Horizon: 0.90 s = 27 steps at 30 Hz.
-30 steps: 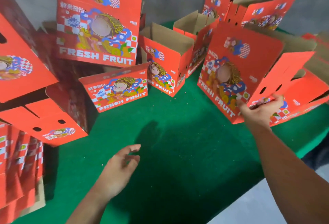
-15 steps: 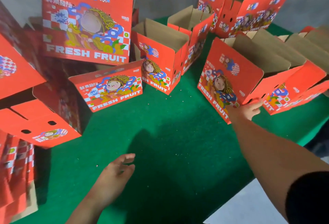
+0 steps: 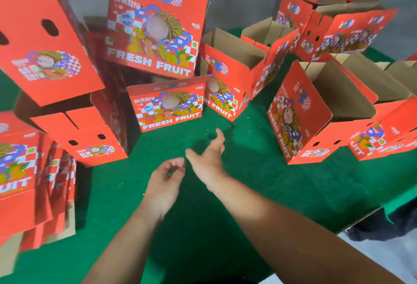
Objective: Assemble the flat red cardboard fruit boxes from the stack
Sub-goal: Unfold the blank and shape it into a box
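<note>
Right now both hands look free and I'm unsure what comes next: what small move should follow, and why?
Probably swing the left hand toward the stack of flat boxes at the left edge. Neither it nor the right hand holds anything, and the open box already stands on the green table.

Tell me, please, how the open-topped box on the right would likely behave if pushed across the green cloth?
The open box looks empty, thin cardboard, so probably light and easily slid. Its tall raised flap may flex, and the green cloth could drag, making it tip.
</note>
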{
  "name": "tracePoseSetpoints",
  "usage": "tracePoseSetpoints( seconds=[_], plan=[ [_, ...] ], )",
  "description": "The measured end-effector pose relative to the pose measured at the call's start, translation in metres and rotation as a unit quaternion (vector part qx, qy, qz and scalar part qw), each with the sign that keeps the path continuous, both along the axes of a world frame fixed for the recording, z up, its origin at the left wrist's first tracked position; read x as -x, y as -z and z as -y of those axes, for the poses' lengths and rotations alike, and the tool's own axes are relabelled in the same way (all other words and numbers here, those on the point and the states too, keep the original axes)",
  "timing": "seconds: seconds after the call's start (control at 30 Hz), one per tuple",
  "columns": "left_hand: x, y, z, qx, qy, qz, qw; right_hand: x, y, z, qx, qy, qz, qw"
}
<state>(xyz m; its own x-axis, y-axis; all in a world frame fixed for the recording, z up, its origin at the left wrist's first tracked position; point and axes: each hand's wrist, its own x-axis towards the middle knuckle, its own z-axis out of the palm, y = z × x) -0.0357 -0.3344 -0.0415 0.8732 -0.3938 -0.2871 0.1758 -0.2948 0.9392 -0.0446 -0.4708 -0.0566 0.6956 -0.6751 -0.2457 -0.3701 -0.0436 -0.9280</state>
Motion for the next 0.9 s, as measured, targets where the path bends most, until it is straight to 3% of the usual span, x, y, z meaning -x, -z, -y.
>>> tracePoseSetpoints(
  seconds=[0.13, 0.2, 0.23, 0.3, 0.37, 0.43, 0.5, 0.6, 0.67, 0.73, 0.77, 0.9],
  plan=[
    [-0.013, -0.012, -0.041, 0.008, -0.122, 0.028, 0.992, -0.024, -0.017, -0.065, -0.005, -0.111, 0.010, 0.994],
    [-0.025, -0.019, -0.078, -0.021, -0.168, 0.096, 0.981, -0.033, -0.019, -0.094, -0.001, -0.177, -0.005, 0.984],
    [-0.034, -0.022, -0.101, -0.069, -0.182, 0.167, 0.966, -0.037, -0.021, -0.109, 0.003, -0.221, -0.016, 0.975],
    [-0.055, -0.026, -0.156, -0.221, -0.221, 0.288, 0.905, -0.044, -0.022, -0.139, 0.020, -0.315, -0.042, 0.948],
    [-0.074, -0.025, -0.218, -0.354, -0.271, 0.267, 0.854, -0.050, -0.024, -0.172, 0.008, -0.380, -0.059, 0.923],
    [-0.084, -0.017, -0.273, -0.458, -0.226, 0.128, 0.850, -0.054, -0.026, -0.204, -0.013, -0.414, -0.068, 0.908],
    [-0.081, 0.000, -0.309, -0.521, -0.109, 0.042, 0.846, -0.060, -0.028, -0.233, -0.032, -0.432, -0.080, 0.898],
    [-0.064, 0.028, -0.325, -0.541, -0.082, 0.096, 0.832, -0.070, -0.028, -0.270, -0.058, -0.443, -0.094, 0.890],
    [-0.057, 0.038, -0.326, -0.583, -0.108, 0.154, 0.791, -0.078, -0.025, -0.287, -0.019, -0.430, -0.062, 0.900],
    [-0.052, 0.042, -0.325, -0.636, -0.077, 0.206, 0.739, -0.083, -0.020, -0.294, 0.016, -0.411, -0.039, 0.911],
    [-0.051, 0.043, -0.324, -0.638, -0.063, 0.233, 0.731, -0.084, -0.019, -0.296, 0.013, -0.403, -0.045, 0.914],
    [-0.049, 0.030, -0.322, -0.554, -0.062, 0.325, 0.764, -0.090, -0.015, -0.296, -0.014, -0.343, -0.101, 0.934]
  ],
)
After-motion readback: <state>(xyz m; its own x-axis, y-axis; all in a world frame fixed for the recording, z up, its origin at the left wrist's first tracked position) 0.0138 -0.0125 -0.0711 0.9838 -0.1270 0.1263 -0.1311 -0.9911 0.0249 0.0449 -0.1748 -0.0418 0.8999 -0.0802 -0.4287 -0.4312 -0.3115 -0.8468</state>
